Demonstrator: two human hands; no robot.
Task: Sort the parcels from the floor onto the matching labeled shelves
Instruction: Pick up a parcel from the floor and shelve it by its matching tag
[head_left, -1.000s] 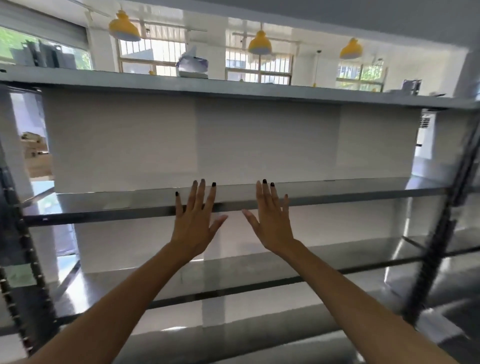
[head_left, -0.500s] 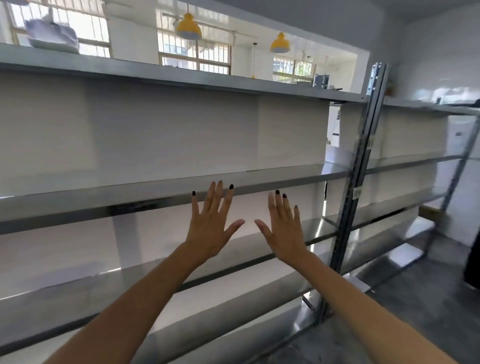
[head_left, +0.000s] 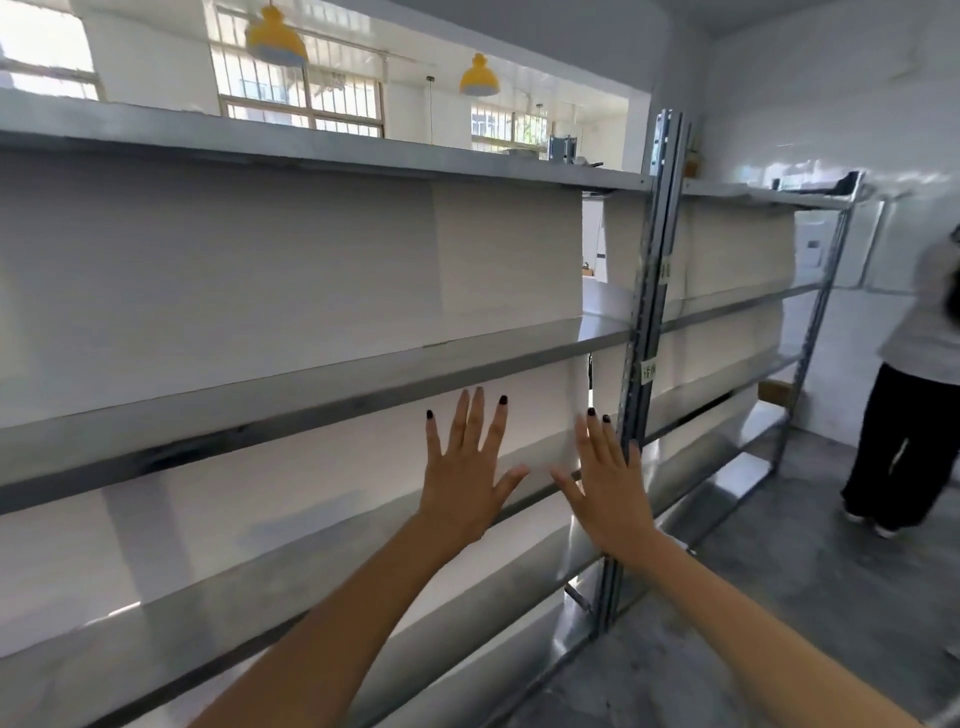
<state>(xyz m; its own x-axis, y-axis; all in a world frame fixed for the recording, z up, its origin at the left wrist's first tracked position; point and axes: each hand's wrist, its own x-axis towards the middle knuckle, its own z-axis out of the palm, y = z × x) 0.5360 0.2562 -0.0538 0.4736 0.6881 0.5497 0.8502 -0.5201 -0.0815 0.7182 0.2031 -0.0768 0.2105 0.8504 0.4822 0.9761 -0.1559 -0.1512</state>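
Observation:
My left hand (head_left: 465, 475) and my right hand (head_left: 608, 480) are raised side by side in front of me, palms forward, fingers spread, holding nothing. Behind them runs a long metal shelf rack (head_left: 332, 379) with several bare steel levels and white backing boards. A small label (head_left: 649, 370) is stuck on the rack's upright post (head_left: 647, 291), just right of my right hand. A brown parcel (head_left: 775, 393) lies on a low level of the further rack section. No parcel on the floor is in view.
A person in a white top and black trousers (head_left: 914, 395) stands at the right near the white wall. Grey concrete floor (head_left: 769, 587) stretches along the racks. Yellow lamps (head_left: 479, 78) hang beyond the top shelf.
The view has swung to the right along the rack, bringing the upright post, the second rack section and the standing person into sight. Both hands stay raised and spread.

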